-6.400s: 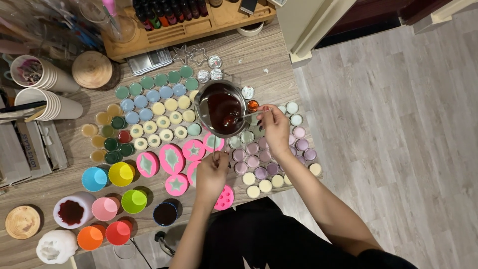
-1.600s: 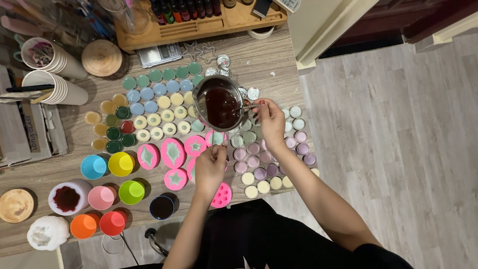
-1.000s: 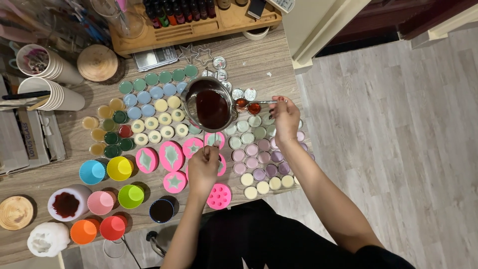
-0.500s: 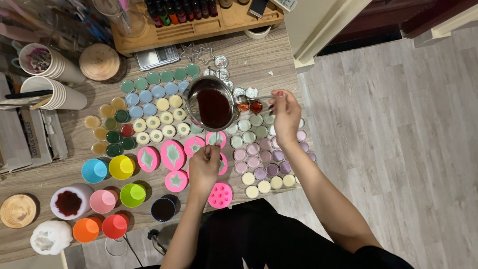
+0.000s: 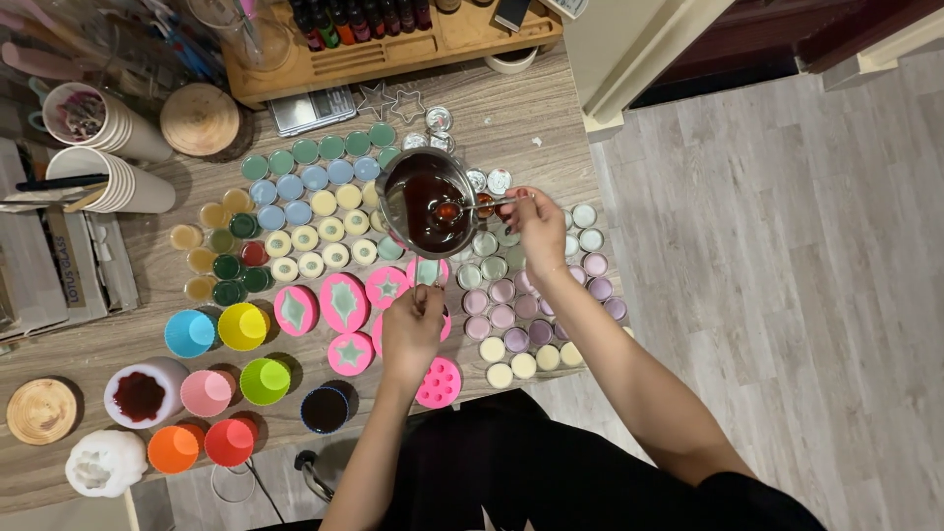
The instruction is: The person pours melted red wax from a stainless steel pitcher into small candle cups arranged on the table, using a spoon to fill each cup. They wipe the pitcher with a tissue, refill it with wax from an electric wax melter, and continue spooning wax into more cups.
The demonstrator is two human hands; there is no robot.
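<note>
Wooden tabletop (image 5: 551, 93) fills the left and middle of the frame, crowded with small moulds and cups, while pale plank flooring takes the right side. Nearest the bottom edge sit bright silicone cups (image 5: 242, 325) in blue, yellow, green, pink, orange and red, and a pink multi-cavity mould (image 5: 439, 383) just below the left hand (image 5: 413, 329). That hand's fingers are curled shut around the handle of a metal pouring pot (image 5: 425, 202), which is held above the centre of the table with dark red liquid inside; the handle's long axis runs from the hand up the frame to the bowl. The right hand (image 5: 539, 228), a little right of the pot, pinches the end of a thin metal spoon (image 5: 470, 207) between thumb and fingertips; the spoon lies nearly level, pointing left, its tip dipped into the liquid. So the pot lies directly left of the right hand's fingers and above the left hand. Round pink moulds (image 5: 343, 302) with star and leaf shapes lie left of the left hand, rows of small filled tins (image 5: 295, 211) beyond them, and a wooden rack of bottles (image 5: 393, 44) at the top.
</note>
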